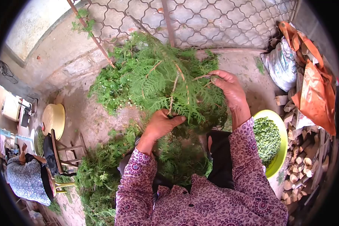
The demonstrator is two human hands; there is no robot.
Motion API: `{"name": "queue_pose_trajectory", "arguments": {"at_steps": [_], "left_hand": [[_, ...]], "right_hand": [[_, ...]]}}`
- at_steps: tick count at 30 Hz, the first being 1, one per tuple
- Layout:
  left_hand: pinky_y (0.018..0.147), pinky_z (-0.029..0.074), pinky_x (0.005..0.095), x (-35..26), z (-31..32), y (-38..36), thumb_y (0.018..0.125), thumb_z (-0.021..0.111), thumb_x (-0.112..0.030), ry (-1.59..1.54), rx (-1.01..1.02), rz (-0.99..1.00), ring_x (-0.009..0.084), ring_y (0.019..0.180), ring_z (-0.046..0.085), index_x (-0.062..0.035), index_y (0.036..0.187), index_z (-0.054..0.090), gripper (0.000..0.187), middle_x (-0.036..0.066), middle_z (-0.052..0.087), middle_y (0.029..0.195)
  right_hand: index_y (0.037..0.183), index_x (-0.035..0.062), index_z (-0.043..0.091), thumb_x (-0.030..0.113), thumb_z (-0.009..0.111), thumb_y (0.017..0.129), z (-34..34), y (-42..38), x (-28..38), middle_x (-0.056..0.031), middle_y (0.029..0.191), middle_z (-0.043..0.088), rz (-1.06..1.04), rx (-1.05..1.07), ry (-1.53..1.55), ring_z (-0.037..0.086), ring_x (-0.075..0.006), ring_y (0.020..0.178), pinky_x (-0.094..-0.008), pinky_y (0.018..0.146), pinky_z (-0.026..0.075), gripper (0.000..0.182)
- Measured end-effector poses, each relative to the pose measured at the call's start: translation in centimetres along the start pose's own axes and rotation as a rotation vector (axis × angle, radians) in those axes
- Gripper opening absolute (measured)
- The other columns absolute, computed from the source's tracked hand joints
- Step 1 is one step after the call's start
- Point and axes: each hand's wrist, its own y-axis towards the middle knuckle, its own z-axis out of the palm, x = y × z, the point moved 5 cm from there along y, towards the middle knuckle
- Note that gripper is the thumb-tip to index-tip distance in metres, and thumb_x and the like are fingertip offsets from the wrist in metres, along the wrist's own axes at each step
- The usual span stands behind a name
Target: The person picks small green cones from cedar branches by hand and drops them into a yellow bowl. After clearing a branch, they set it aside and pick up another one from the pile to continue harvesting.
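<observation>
Branch [165, 81] base — hidden (left hand [160, 126])

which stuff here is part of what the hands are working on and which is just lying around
In hand: leafy branch, gripped by left hand and right hand; yellow-green basin of green bits; cut greenery.
Lying about: firewood, orange sack, wooden chair.

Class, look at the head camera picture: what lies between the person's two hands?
In the head view, a leafy green branch spans from the left hand to the right hand; both hands grip its twigs.
</observation>
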Motion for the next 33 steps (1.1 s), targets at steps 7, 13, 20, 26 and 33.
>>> {"name": "queue_pose_trajectory", "arguments": {"at_steps": [7,13,20,26,33], "left_hand": [[0.062,0.043,0.0223,2.3,0.3,-0.3,0.070,0.073,-0.016,-0.355,-0.003,-0.036,0.0100,0.066,0.052,-0.0029,0.078,0.052,0.026,0.002,0.058,0.071],[0.068,0.046,0.0245,2.1,-0.3,-1.0,0.067,0.075,-0.008,-0.822,-0.130,0.034,0.0140,0.071,0.056,-0.0028,0.081,0.051,0.029,0.004,0.058,0.079],[0.074,0.045,0.0297,2.3,-1.0,-0.2,0.072,0.071,-0.015,-0.881,-0.094,-0.018,0.0156,0.081,0.055,0.0015,0.097,0.056,0.033,0.006,0.060,0.090],[0.077,0.043,0.0305,3.1,-1.8,0.2,0.072,0.071,-0.017,-1.039,-0.095,-0.036,0.0164,0.084,0.054,0.0012,0.097,0.057,0.034,0.006,0.060,0.090],[0.077,0.038,0.0313,3.0,-1.9,0.3,0.070,0.073,-0.017,-0.943,-0.226,-0.022,0.0161,0.084,0.052,0.0011,0.091,0.056,0.033,0.006,0.059,0.086]], "right_hand": [[0.097,0.0046,0.061,0.005,0.058,0.079,0.2,0.5,-0.8,0.0022,0.084,0.059,0.005,-0.017,-0.036,0.049,-0.0055,0.074,-0.0206,0.068,0.041,0.018],[0.100,0.0042,0.060,0.013,0.059,0.076,1.0,0.3,-1.7,-0.0101,0.095,0.061,-0.103,-0.185,-0.832,0.052,-0.0061,0.074,-0.0194,0.066,0.042,0.025],[0.099,0.0015,0.058,0.005,0.064,0.074,3.9,-1.3,-0.1,-0.0067,0.089,0.058,-0.226,-0.061,-0.416,0.052,-0.0073,0.071,-0.0204,0.062,0.043,0.026],[0.091,0.0025,0.059,0.016,0.069,0.073,7.0,-3.3,0.2,0.0027,0.072,0.054,-0.200,0.158,-0.349,0.047,-0.0035,0.062,-0.0181,0.055,0.039,0.024],[0.087,0.0018,0.056,0.019,0.068,0.072,10.5,-4.2,-0.9,-0.0104,0.069,0.055,-0.374,0.373,-0.636,0.051,-0.0175,0.055,-0.0285,0.051,0.040,0.026]]}}
